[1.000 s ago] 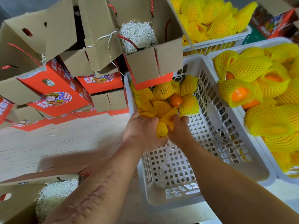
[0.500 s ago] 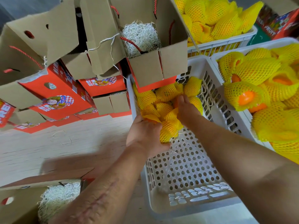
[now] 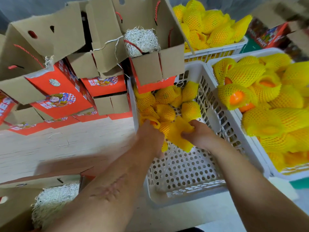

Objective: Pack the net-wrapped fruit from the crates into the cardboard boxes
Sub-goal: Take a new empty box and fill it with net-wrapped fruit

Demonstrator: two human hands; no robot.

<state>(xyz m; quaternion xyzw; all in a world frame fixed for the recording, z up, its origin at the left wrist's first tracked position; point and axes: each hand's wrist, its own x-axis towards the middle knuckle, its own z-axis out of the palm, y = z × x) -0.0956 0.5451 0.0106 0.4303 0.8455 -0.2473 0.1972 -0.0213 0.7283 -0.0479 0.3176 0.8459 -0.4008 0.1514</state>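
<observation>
Scene: A person reaches both bare arms from the bottom of the frame into a white perforated crate [image 3: 189,174] at centre, packing work under way on a pale wooden floor [image 3: 50,148].
Left hand: The left hand [image 3: 149,137] is at the crate's left wall, fingers curled round yellow net-wrapped fruit [image 3: 164,113]; a bit of orange skin shows at its fingertips.
Right hand: The right hand [image 3: 199,133], just right of the left, pinches a fold of yellow foam netting [image 3: 178,133] between thumb and curled fingers.
Fruit in the near crate: Only the far end of this crate holds fruit, a small heap above the hands; the near half shows bare holed floor.
Full crates: A second white crate [image 3: 260,158] at the right edge is heaped with netted fruit, two with orange flesh peeping out. A third crate [image 3: 215,51] at upper centre-right is also piled high.
Cardboard boxes: An open cardboard box [image 3: 157,67] with red rope handles overhangs the far end of the near crate, a wad of pale shredded filler [image 3: 142,41] inside. More open boxes with red printed panels [image 3: 55,91] crowd the upper left.
Near box: Another open box [image 3: 15,206] sits at lower left, lined with shredded filler [image 3: 51,201], partly hidden by the left forearm.
Sharpness: The frame's edges are blurred; printing on the boxes cannot be read.
</observation>
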